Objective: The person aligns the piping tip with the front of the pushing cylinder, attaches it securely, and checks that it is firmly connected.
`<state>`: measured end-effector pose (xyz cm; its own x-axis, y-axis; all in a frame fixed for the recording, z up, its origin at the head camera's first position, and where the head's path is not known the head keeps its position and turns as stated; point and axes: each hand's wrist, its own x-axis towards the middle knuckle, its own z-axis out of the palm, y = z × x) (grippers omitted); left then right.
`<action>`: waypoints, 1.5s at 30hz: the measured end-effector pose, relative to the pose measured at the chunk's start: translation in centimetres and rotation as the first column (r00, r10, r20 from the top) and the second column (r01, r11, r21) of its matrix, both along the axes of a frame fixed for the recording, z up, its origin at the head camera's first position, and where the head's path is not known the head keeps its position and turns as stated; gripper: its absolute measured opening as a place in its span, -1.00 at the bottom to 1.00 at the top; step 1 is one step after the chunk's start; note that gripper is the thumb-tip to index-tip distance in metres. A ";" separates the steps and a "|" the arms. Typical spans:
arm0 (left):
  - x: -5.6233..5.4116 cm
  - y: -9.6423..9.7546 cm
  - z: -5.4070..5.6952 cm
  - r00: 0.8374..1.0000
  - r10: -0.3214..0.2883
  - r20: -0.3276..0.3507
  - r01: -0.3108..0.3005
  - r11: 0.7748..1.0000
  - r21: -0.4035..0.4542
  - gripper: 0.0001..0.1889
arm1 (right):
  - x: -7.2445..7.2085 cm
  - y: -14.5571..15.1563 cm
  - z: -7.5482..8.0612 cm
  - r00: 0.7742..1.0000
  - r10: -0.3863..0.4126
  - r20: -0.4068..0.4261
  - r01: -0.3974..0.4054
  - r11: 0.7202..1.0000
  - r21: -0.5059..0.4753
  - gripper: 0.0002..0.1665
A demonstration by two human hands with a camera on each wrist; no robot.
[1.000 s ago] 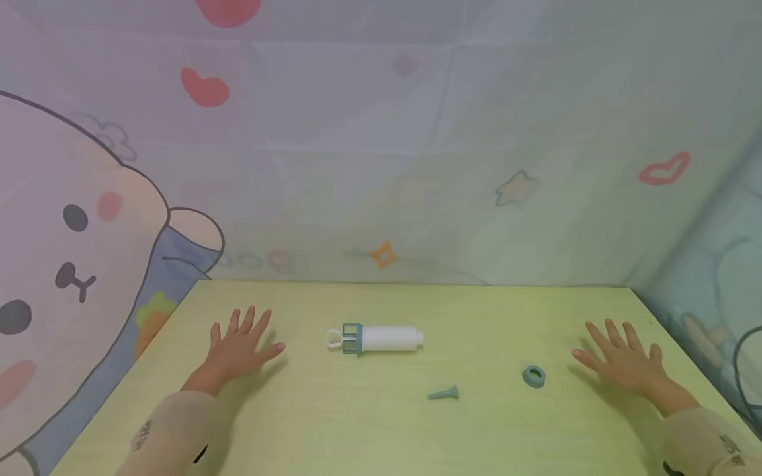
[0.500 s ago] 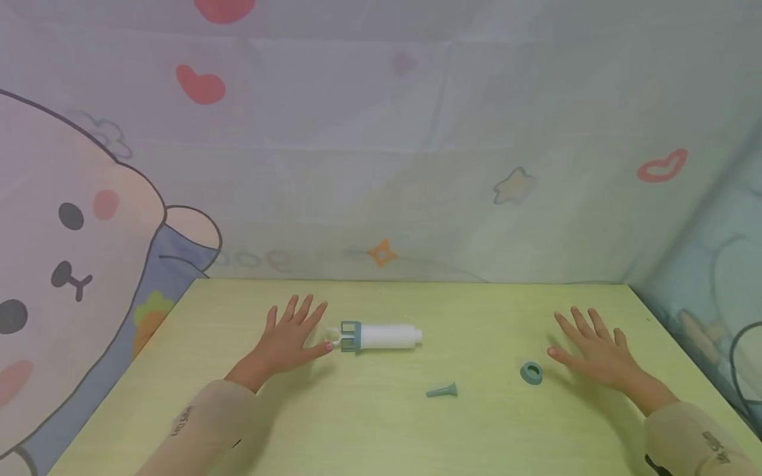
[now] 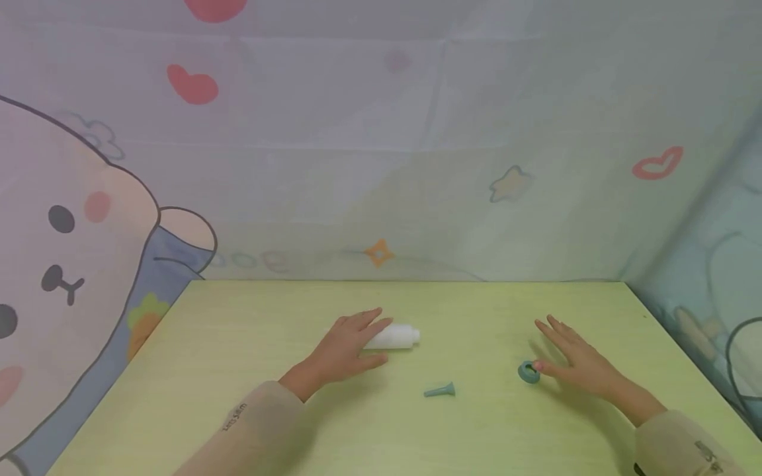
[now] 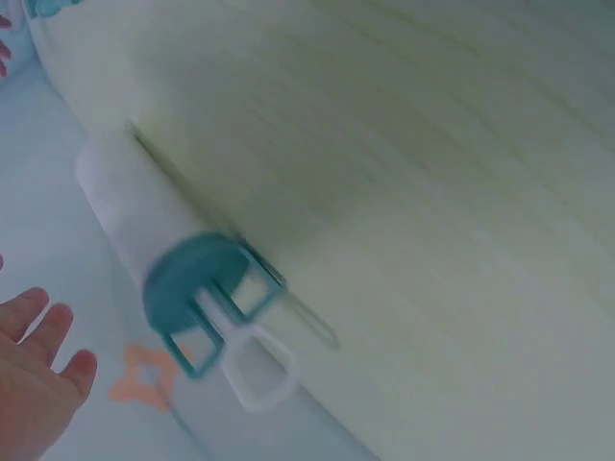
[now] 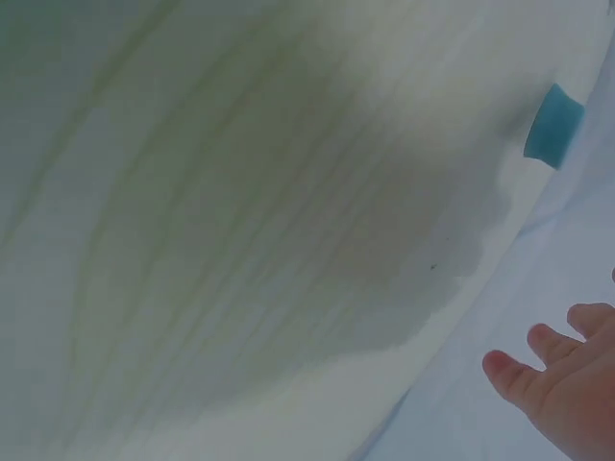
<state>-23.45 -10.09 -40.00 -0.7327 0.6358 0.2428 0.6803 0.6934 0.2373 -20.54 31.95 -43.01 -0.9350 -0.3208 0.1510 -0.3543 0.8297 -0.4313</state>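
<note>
My left hand (image 3: 345,347) hovers over the handle end of a white plastic syringe-like tube (image 3: 394,336), hiding its teal collar and loop in the head view. The left wrist view shows that teal collar (image 4: 195,279) with a frame and the white loop handle (image 4: 258,370); the left fingers are apart from them there. My right hand (image 3: 583,367) has extended fingers, its thumb overlapping the edge of a small teal ring (image 3: 528,372) in the head view. In the right wrist view, a gap shows between the fingers and the teal ring (image 5: 554,127).
A small teal cone-tipped nozzle (image 3: 440,390) lies on the pale yellow table (image 3: 476,436) between the hands. Behind the table hangs a printed cloth (image 3: 333,165). A dark cable (image 3: 731,357) runs at the right edge.
My left hand has moved right from the left side to over the tube's handle end. The right hand has moved left to the ring. The tube, nozzle and ring have stayed put.
</note>
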 end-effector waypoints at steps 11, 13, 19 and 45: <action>-0.3 5.2 -0.4 0.931 -0.109 0.347 0.110 0.994 0.018 -0.62 | 0.2 -0.4 -0.1 0.996 0.032 0.081 -0.016 0.981 -0.193 -0.17; -0.4 5.8 -0.6 0.906 -0.123 0.404 0.123 0.992 0.025 -0.66 | 0.1 -0.4 -0.1 0.993 0.043 0.106 -0.019 0.977 -0.213 -0.20; -0.5 7.3 -1.2 0.878 -0.159 0.452 0.157 0.987 0.043 -0.69 | 0.0 -0.2 0.0 0.971 0.106 0.215 -0.039 0.954 -0.298 -0.26; 0.0 11.4 -2.5 0.918 -0.185 0.352 0.209 0.978 -0.030 -0.83 | -0.5 -1.6 -0.9 0.956 0.110 0.273 -0.047 0.973 -0.226 -0.50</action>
